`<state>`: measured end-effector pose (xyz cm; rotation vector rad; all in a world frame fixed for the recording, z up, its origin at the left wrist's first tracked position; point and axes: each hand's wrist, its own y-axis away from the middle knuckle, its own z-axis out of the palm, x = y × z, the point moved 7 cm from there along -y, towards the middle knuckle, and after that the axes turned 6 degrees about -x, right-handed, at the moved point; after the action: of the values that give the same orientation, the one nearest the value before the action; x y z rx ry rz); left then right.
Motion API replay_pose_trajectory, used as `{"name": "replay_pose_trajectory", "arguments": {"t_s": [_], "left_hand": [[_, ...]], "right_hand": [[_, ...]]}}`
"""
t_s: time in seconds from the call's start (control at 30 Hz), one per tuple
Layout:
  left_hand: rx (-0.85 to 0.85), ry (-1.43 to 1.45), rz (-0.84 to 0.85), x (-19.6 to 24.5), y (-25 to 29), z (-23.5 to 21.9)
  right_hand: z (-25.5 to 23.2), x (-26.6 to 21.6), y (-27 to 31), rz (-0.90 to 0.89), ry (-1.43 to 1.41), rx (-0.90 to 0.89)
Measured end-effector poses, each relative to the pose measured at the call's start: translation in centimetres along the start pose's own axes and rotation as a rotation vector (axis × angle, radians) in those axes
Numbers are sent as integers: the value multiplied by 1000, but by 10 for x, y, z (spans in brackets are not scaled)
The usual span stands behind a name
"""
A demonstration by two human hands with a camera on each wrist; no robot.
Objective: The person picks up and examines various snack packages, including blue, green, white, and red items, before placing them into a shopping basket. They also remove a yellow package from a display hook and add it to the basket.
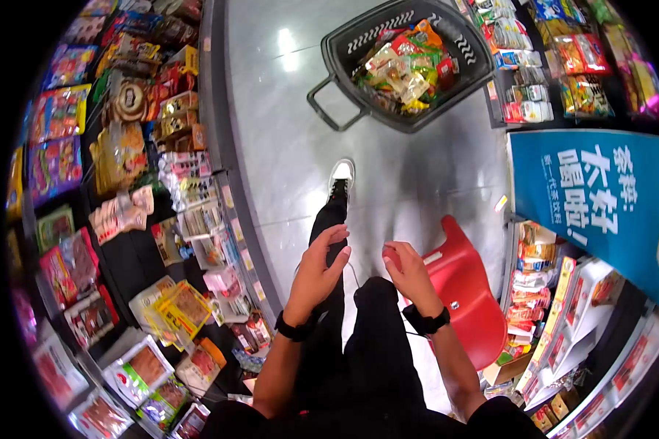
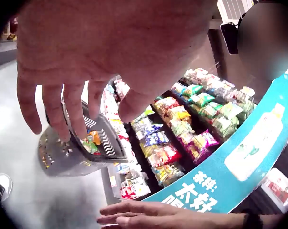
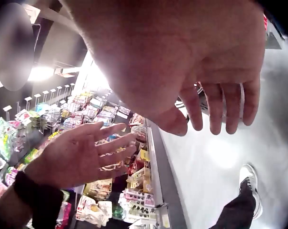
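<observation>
My left hand [image 1: 316, 271] hangs over my legs in the head view, fingers relaxed and nothing in them. A short way to its right, my right hand [image 1: 410, 272] is likewise bare, its fingers loosely bent, with a red plastic stool [image 1: 470, 307] below and beside it. In the left wrist view the left hand's fingers [image 2: 82, 102] spread downward past the basket. The right wrist view has the right hand's fingers [image 3: 214, 112] hanging over the floor. Ahead on the floor stands a black shopping basket [image 1: 447, 117] holding many colourful snack packets [image 1: 403, 69], its handle folded out to one side.
Shelves of packaged snacks [image 1: 128, 102] line the left side. On the right are more snack shelves [image 1: 527, 95] and a blue sign [image 1: 556, 175] with white lettering. My shoe [image 1: 342, 173] rests on the grey tiled floor [image 1: 271, 110] between them.
</observation>
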<state>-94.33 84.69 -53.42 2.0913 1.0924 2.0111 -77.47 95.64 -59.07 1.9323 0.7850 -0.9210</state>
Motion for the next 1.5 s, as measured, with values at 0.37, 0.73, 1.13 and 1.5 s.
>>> {"name": "replay_pose_trajectory", "arguments": {"t_s": [0.37, 0.73, 1.13, 1.5], "left_hand": [[-403, 435, -259, 70, -279, -68], [-300, 658, -551, -21, -490, -4], [-195, 214, -631, -122, -524, 22], [-471, 511, -610, -86, -533, 23]], "right_hand": [[-127, -22, -329, -52, 250, 162], [-143, 161, -547, 277, 434, 34], [-82, 209, -536, 345, 233, -315], [-122, 136, -500, 191, -546, -399]]}}
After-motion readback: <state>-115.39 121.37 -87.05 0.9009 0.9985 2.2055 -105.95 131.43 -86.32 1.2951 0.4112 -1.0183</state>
